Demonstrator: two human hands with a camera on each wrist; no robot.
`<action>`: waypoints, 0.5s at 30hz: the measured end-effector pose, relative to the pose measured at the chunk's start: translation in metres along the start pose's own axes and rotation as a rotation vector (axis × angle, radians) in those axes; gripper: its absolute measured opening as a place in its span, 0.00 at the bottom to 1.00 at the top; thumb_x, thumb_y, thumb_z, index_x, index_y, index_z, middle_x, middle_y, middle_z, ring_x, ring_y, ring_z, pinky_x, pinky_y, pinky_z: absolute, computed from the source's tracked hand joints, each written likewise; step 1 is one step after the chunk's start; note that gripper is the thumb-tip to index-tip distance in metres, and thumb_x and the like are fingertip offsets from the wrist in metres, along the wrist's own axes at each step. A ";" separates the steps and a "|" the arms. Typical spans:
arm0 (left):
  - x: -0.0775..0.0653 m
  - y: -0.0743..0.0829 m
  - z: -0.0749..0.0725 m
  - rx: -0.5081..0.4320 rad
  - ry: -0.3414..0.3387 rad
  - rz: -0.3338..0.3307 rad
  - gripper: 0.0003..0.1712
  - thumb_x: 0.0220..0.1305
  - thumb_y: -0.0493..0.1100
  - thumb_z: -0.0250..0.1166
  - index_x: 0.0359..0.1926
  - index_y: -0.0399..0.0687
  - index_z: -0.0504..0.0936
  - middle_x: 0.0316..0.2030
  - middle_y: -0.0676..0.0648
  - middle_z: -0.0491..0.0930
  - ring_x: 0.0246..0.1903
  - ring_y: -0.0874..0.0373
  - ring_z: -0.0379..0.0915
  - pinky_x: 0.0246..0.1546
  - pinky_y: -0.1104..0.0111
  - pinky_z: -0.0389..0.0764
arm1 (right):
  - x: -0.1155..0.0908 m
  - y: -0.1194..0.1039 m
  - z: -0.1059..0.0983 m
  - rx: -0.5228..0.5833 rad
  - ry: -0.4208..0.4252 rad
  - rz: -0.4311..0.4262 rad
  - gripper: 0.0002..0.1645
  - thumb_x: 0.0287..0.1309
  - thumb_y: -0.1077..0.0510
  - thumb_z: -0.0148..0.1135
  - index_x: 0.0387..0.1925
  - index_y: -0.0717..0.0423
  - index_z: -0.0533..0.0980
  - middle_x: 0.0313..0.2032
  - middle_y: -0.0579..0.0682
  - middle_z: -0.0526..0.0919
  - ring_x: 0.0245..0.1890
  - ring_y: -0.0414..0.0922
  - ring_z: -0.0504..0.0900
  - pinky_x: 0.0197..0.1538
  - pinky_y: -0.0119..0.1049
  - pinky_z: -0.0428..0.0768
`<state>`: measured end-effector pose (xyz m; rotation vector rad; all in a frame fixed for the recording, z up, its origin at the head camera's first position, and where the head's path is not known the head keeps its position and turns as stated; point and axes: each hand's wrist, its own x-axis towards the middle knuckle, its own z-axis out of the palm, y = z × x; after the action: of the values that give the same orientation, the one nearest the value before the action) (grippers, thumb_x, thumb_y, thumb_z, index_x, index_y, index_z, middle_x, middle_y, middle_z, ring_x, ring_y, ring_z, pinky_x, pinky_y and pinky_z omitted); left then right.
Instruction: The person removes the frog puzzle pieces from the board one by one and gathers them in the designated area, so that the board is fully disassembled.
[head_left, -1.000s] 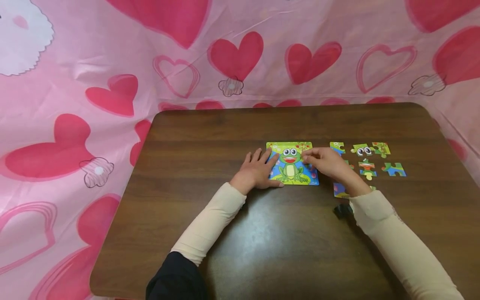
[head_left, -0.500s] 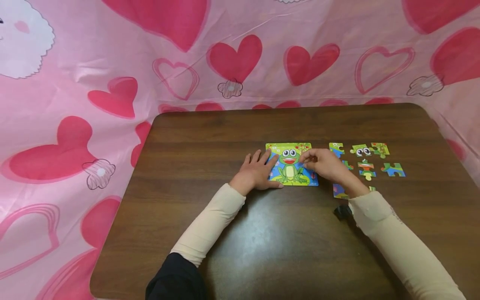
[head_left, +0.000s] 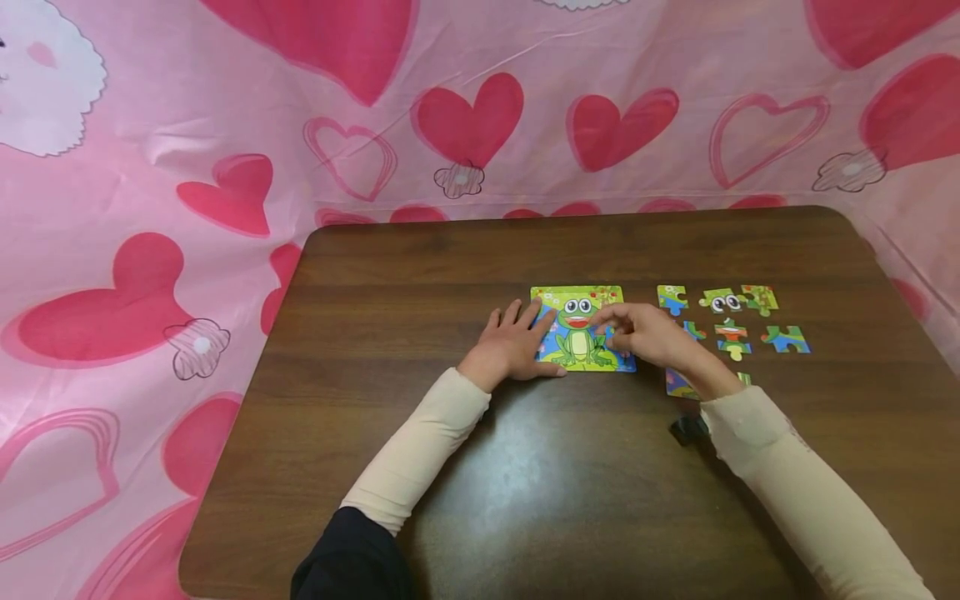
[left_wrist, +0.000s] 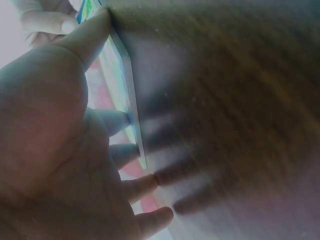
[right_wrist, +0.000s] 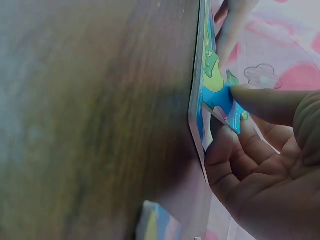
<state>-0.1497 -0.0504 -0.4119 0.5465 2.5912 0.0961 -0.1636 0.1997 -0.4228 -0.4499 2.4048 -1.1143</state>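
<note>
A frog picture puzzle (head_left: 579,343) lies on the brown wooden table, its thick edge showing in both wrist views. My left hand (head_left: 512,346) rests with spread fingers on its left side, the thumb (left_wrist: 92,37) at the near edge. Over the right side is my right hand (head_left: 651,335). In the right wrist view it pinches a blue puzzle piece (right_wrist: 225,106) between thumb and fingers. That piece is tilted up from the board, with the frog's green and yellow body beside it. In the head view the fingers mostly hide it.
Several loose puzzle pieces lie to the right, among them an eyes piece (head_left: 723,302), a mouth piece (head_left: 732,342) and a blue-green piece (head_left: 787,339). A small black object (head_left: 686,430) sits by the right sleeve. A pink heart-patterned cloth (head_left: 465,117) hangs behind the table.
My right hand has shifted slightly left over the puzzle, and its thumb and index finger now show farther apart. My left hand stays where it was.
</note>
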 end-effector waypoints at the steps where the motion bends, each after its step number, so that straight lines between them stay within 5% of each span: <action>1: 0.000 0.000 0.000 -0.001 0.000 -0.001 0.56 0.64 0.77 0.56 0.82 0.67 0.39 0.83 0.53 0.33 0.82 0.47 0.30 0.80 0.48 0.41 | -0.001 -0.001 0.000 -0.007 -0.005 0.005 0.20 0.66 0.67 0.57 0.57 0.52 0.79 0.43 0.55 0.87 0.29 0.48 0.78 0.35 0.40 0.77; 9: 0.000 0.000 -0.001 -0.007 -0.001 -0.001 0.56 0.64 0.76 0.56 0.82 0.67 0.39 0.83 0.53 0.33 0.82 0.47 0.29 0.80 0.47 0.41 | -0.002 -0.003 -0.001 -0.042 -0.031 0.006 0.21 0.68 0.65 0.60 0.60 0.51 0.79 0.41 0.54 0.88 0.30 0.46 0.76 0.35 0.39 0.75; 15: 0.001 -0.001 0.001 -0.007 -0.001 0.002 0.56 0.64 0.76 0.56 0.82 0.67 0.38 0.83 0.53 0.32 0.82 0.47 0.29 0.80 0.47 0.41 | -0.002 -0.005 -0.004 0.086 -0.014 0.050 0.20 0.70 0.61 0.59 0.61 0.53 0.77 0.19 0.46 0.75 0.23 0.47 0.74 0.32 0.40 0.77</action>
<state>-0.1503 -0.0512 -0.4129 0.5466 2.5883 0.1056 -0.1636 0.1995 -0.4163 -0.3663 2.3327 -1.1832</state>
